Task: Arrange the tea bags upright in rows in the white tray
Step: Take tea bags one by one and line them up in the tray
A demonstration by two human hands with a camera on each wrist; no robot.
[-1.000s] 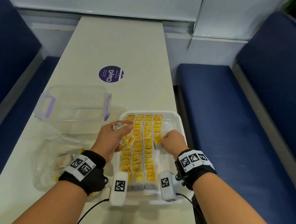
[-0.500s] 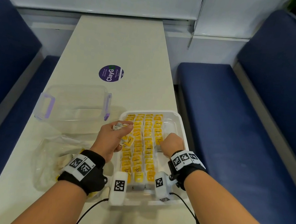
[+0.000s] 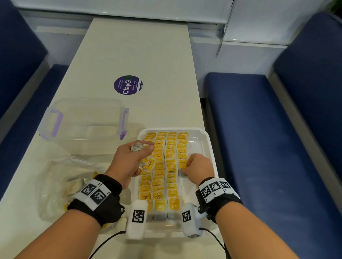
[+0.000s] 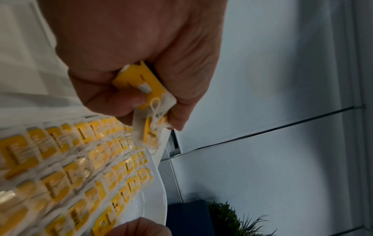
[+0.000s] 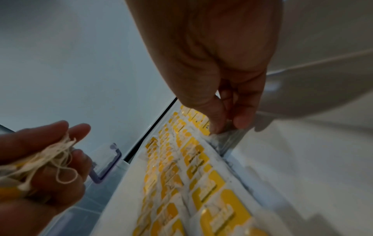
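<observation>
Four rows of yellow-tagged paper tea bags (image 3: 161, 167) fill the shallow white plastic tray (image 3: 212, 147). Your left hand (image 3: 132, 161) grips a spare bunch; your right hand (image 3: 197, 165) pinches one bag at the fourth row. Seat it upright, snug against its neighbour.

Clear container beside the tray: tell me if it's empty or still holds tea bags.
Empty, as far as the head view shows: the clear container has only bare plastic inside. The left hand grips a bunch of tea bags.

The tray (image 3: 211, 143) sits on the table (image 3: 137, 48) in front of me, at its right edge, with rows of tea bags (image 3: 167, 172) standing in it. My left hand (image 3: 132, 161) hovers over the tray's left side, gripping a bunch of tea bags (image 4: 149, 102). My right hand (image 3: 197, 165) is down at the rightmost row. Left of the tray stands a container (image 3: 84, 120); nearer me, a bag (image 3: 60, 184).
</observation>
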